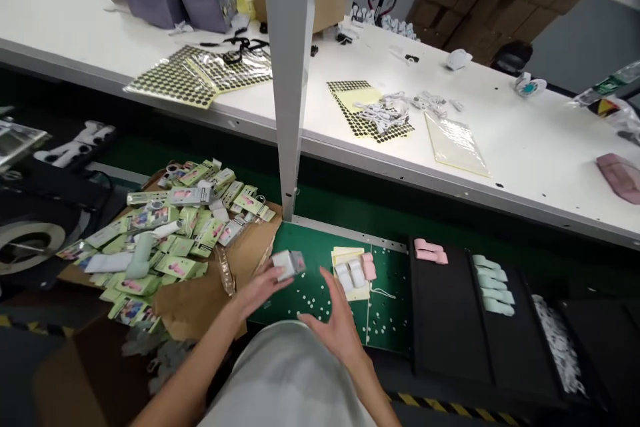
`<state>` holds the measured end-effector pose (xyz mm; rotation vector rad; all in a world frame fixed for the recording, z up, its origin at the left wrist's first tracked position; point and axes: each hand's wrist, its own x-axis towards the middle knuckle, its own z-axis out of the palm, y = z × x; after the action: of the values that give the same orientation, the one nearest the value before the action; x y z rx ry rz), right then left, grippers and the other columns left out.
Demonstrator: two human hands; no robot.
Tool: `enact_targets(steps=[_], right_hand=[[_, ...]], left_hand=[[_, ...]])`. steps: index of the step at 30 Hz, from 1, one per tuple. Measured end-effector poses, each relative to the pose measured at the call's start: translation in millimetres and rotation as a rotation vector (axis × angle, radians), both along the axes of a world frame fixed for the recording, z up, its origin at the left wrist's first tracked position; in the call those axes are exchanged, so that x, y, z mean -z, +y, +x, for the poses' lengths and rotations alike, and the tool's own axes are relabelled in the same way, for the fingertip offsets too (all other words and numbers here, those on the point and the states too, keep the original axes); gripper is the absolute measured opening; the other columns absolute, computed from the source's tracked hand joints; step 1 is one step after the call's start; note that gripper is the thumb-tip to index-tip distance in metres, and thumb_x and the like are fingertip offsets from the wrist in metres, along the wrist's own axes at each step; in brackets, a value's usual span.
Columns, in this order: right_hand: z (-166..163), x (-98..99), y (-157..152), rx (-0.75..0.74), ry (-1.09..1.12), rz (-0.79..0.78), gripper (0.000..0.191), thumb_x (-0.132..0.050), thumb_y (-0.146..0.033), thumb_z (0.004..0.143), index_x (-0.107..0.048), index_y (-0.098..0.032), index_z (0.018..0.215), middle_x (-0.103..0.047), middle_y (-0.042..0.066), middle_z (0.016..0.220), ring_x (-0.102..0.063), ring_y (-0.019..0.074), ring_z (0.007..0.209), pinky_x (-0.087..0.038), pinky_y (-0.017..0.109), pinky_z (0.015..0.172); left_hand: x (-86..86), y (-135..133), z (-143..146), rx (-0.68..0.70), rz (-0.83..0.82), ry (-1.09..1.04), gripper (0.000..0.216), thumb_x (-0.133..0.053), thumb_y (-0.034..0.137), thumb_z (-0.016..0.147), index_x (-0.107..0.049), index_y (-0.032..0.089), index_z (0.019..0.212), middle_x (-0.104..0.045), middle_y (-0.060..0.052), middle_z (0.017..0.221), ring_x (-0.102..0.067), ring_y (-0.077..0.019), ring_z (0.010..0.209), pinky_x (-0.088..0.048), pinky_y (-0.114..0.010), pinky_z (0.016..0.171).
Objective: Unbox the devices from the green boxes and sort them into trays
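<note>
A small grey-and-white printed box (290, 264) is gripped in my left hand (265, 287), above the green work surface (305, 240). My right hand (334, 320) is open with thumb and fingers spread, nothing between them, to the right of the box and apart from it. Beyond its fingertips lie two white rounded devices (350, 273) and a pink one (369, 266) on a pale yellow sheet (347, 253). To the left of my left hand, a heap of small green-and-white boxes (180, 247) lies on brown cardboard (200, 303).
A white metal post (289, 80) rises ahead between the hands and the white shelf (330, 140). Sheets of black round stickers (175, 77) and white cables (385, 113) lie on that shelf. To the right, black conveyor sections (450, 320) carry pink (430, 251) and mint devices (495, 287).
</note>
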<state>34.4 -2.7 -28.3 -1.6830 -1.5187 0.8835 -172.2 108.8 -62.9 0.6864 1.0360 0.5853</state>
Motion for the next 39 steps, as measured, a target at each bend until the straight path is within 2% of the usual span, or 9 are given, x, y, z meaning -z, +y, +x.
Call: enact_targets(steps=[2,4,6,10,21,25,30,35,39], right_hand=[[-2.4,-11.7,18.2,-0.141,-0.049,-0.006,0.09,-0.085,-0.032,0.07,-0.044,-0.024,0.149,-0.053,0.013,0.148,-0.049,0.0319,0.138,-0.048,0.047,0.109],[1.7,-19.1,27.1,-0.288,-0.081,-0.071,0.075,-0.084,-0.027,0.069,-0.054,-0.025,0.138,-0.065,0.009,0.13,-0.06,0.0287,0.122,-0.053,0.042,0.099],[9.7,-21.9,26.4,-0.369,-0.152,-0.134,0.059,-0.079,-0.023,0.073,-0.059,-0.026,0.129,-0.069,0.005,0.114,-0.065,0.0258,0.106,-0.054,0.038,0.09],[24.8,-19.7,13.3,-0.395,-0.302,-0.159,0.059,-0.075,-0.022,0.077,-0.057,-0.028,0.133,-0.068,0.005,0.117,-0.064,0.0271,0.106,-0.052,0.038,0.089],[39.1,-32.5,-4.7,-0.407,-0.519,-0.15,0.071,-0.072,-0.023,0.082,-0.045,-0.031,0.148,-0.066,0.009,0.121,-0.062,0.0324,0.113,-0.048,0.041,0.094],[42.3,-38.1,-14.1,-0.431,-0.525,-0.168,0.07,-0.071,-0.025,0.084,-0.043,-0.029,0.148,-0.067,0.008,0.124,-0.061,0.031,0.116,-0.047,0.041,0.095],[41.7,-40.4,-20.0,-0.431,-0.526,-0.156,0.059,-0.071,-0.024,0.084,-0.051,-0.027,0.14,-0.068,0.008,0.125,-0.061,0.0289,0.114,-0.046,0.04,0.093],[44.2,-38.6,-21.6,-0.405,-0.429,-0.132,0.052,-0.075,-0.024,0.082,-0.057,-0.028,0.131,-0.069,0.005,0.12,-0.063,0.0262,0.108,-0.047,0.036,0.089],[52.7,-38.0,-19.4,-0.369,-0.344,-0.147,0.052,-0.079,-0.028,0.08,-0.059,-0.027,0.127,-0.069,0.003,0.116,-0.064,0.0239,0.104,-0.048,0.034,0.085]], left_hand=[[-12.1,-38.1,14.9,0.089,-0.138,-0.233,0.067,-0.082,0.054,0.068,-0.066,0.021,0.125,-0.068,-0.012,0.133,-0.061,-0.0353,0.125,-0.052,-0.045,0.102],[-24.4,-61.8,23.5,0.118,-0.196,-0.252,0.064,-0.08,0.058,0.071,-0.069,0.022,0.124,-0.069,-0.012,0.132,-0.063,-0.0367,0.123,-0.055,-0.045,0.095],[-33.9,-70.5,26.1,0.113,-0.167,-0.166,0.061,-0.077,0.059,0.076,-0.07,0.022,0.124,-0.07,-0.012,0.13,-0.064,-0.0361,0.121,-0.059,-0.043,0.089],[-45.6,-63.6,26.4,0.191,-0.065,-0.02,0.062,-0.081,0.054,0.074,-0.071,0.02,0.125,-0.075,-0.011,0.121,-0.067,-0.0342,0.114,-0.061,-0.04,0.083],[-64.6,-60.4,45.7,0.309,-0.053,0.058,0.062,-0.086,0.045,0.066,-0.068,0.019,0.12,-0.076,-0.013,0.112,-0.07,-0.0329,0.104,-0.06,-0.039,0.079],[-77.7,-62.5,50.6,0.348,-0.052,0.141,0.048,-0.079,0.032,0.066,-0.065,0.019,0.111,-0.075,-0.012,0.108,-0.07,-0.0312,0.101,-0.059,-0.036,0.075],[-84.0,-69.2,57.7,0.349,-0.02,0.234,0.041,-0.066,0.022,0.063,-0.06,0.02,0.104,-0.073,-0.008,0.1,-0.07,-0.0286,0.094,-0.059,-0.037,0.072],[-81.3,-72.3,50.9,0.303,0.038,0.232,0.035,-0.065,0.025,0.065,-0.055,0.022,0.098,-0.073,-0.006,0.093,-0.069,-0.0254,0.081,-0.059,-0.037,0.066],[-87.6,-68.2,42.4,0.181,0.063,0.137,0.032,-0.064,0.043,0.08,-0.056,0.023,0.103,-0.072,-0.012,0.113,-0.068,-0.0298,0.105,-0.059,-0.042,0.082]])
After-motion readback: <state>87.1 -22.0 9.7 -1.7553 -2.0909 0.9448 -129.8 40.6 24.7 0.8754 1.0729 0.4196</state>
